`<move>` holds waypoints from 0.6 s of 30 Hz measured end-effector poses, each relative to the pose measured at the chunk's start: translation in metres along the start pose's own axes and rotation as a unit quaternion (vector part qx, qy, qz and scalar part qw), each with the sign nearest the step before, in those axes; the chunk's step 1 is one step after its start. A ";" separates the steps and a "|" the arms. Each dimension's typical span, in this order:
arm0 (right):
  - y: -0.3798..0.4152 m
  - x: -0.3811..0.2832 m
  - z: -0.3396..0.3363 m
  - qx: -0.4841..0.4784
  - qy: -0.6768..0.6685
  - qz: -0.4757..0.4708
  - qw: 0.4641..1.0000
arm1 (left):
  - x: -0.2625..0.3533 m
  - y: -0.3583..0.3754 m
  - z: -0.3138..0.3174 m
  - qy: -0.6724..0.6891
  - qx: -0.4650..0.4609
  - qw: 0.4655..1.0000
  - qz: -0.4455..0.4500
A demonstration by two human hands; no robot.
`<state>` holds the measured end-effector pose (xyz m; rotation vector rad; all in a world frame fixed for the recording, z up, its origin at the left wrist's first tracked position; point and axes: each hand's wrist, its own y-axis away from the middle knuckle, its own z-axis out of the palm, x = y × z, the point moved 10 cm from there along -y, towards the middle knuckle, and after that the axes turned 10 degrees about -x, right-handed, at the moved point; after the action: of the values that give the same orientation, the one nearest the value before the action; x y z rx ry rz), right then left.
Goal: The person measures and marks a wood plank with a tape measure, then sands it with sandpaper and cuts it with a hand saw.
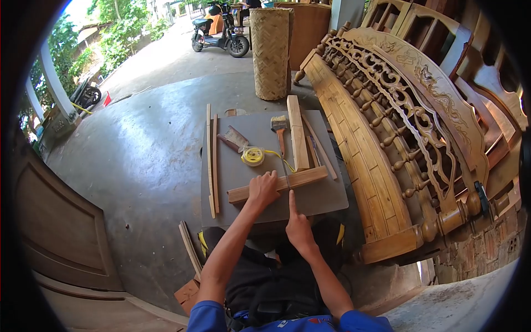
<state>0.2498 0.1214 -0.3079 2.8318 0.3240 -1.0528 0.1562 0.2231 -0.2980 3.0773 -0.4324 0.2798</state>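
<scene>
My left hand (263, 189) is closed over the left part of a wooden block (308, 177), which lies crosswise near the front of a grey work table (326, 202). A thin dark blade (286, 172), seen edge-on and looking like a saw, lies across the block. My right hand (300, 229) is at the near end of that blade, index finger stretched along it and the other fingers curled; the handle is hidden. Just beyond are a yellow tape measure (253, 156) with its tape partly out and a paintbrush (280, 133). A thicker wooden beam (297, 133) stretches away behind the block.
Thin wooden strips (215, 166) lie along the table's left side, near a brown flat piece (234, 138). A carved wooden bench frame (376, 144) stands close on the right. Behind the table is a woven bamboo roll (271, 55); a scooter (221, 33) is parked farther back. Wooden panels (61, 216) are at left.
</scene>
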 end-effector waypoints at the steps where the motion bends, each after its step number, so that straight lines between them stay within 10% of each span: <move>1: -0.001 0.000 0.001 -0.002 0.000 0.002 1.000 | 0.003 0.001 -0.002 -0.012 0.023 1.000 0.011; 18: -0.021 -0.009 -0.012 -0.052 0.017 0.039 0.998 | -0.023 -0.009 -0.014 0.051 0.035 0.997 -0.036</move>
<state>0.2454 0.1418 -0.2935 2.7479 0.2604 -0.9454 0.1349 0.2381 -0.2882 3.1191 -0.3127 0.4566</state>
